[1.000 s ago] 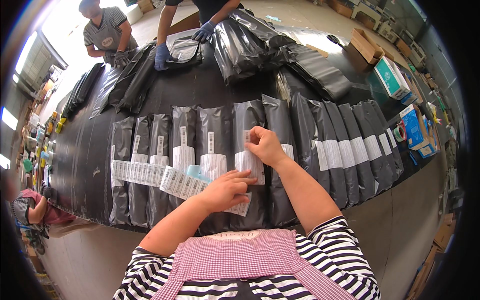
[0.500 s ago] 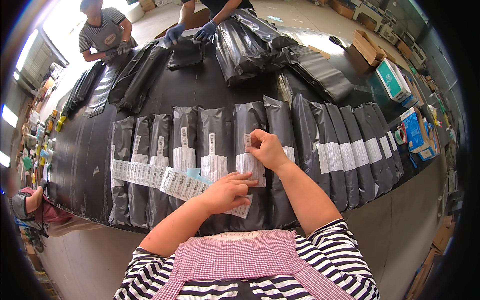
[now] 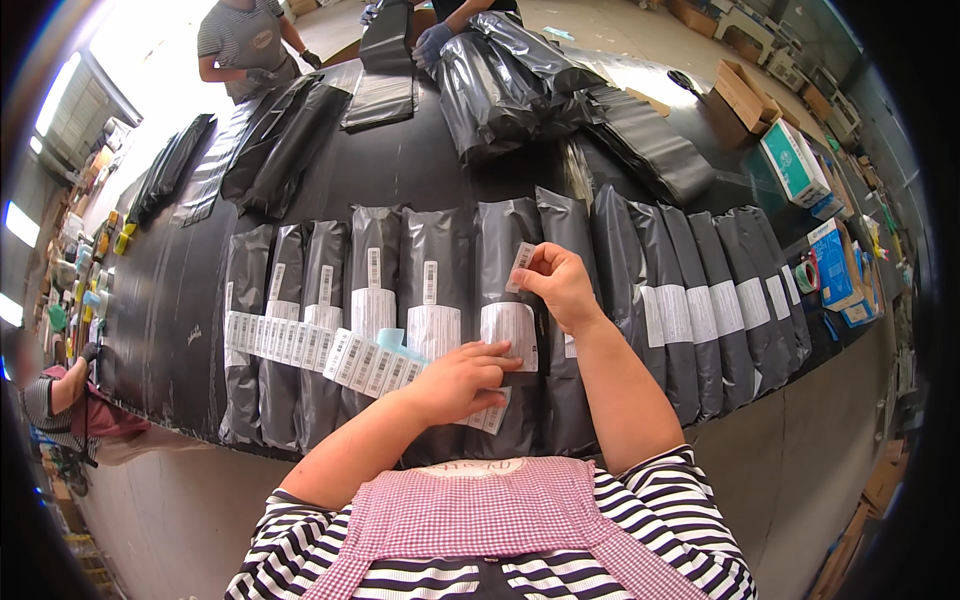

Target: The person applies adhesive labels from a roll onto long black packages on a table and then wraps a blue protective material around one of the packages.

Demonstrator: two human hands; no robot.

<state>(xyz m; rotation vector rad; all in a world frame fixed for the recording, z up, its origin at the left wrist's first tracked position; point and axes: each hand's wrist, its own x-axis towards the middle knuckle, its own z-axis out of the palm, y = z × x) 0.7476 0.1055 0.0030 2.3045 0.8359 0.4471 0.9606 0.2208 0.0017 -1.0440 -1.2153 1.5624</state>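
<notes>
My right hand (image 3: 562, 285) pinches a small white barcode sticker (image 3: 520, 267) by its edge, tilted above a dark grey plastic mailer bag (image 3: 505, 228). Across this bag's middle is a large white printed label (image 3: 508, 328). The fingers of my left hand (image 3: 455, 385) stretch out over the label's lower part, touching it. A strip of barcode stickers (image 3: 368, 366) lies over the bags to the left and seems to pass under my left hand; its other end shows below the fingers. Several filled bags (image 3: 436, 245) lie side by side, many with white labels, some with a barcode sticker above.
Black bags (image 3: 485, 105) are heaped across the dark table (image 3: 180, 340). Two people stand at its far side, gloved; another is at the left edge. An open cardboard box (image 3: 742, 98), a green-and-white box (image 3: 795, 163), a blue box (image 3: 835, 265) and a tape roll (image 3: 806, 277) sit right.
My right hand has lifted slightly up and right, and the barcode sticker is now tilted away from the bag. My left hand stays put. Across the table, a person has spread out a black bag.
</notes>
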